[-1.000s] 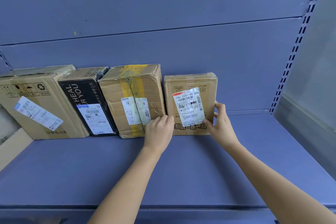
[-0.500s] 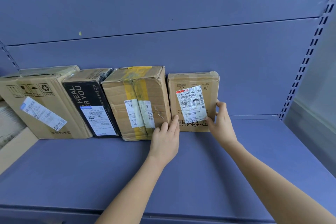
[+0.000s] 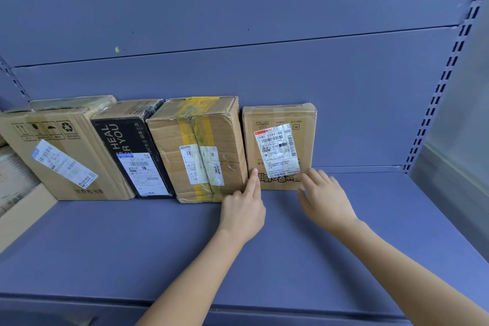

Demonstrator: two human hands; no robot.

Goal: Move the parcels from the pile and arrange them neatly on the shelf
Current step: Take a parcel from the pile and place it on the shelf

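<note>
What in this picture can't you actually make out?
Head view: items at the far left are cut off by the frame edge.
The label on the small parcel has print too small to read.
The right hand is blurred and covers that parcel's lower right corner.
The pile is outside the view.

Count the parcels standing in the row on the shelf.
4. From left: a big brown box, a black box, a taped box, and a small box at the right end. Others may be cut off at the far left edge.
</note>
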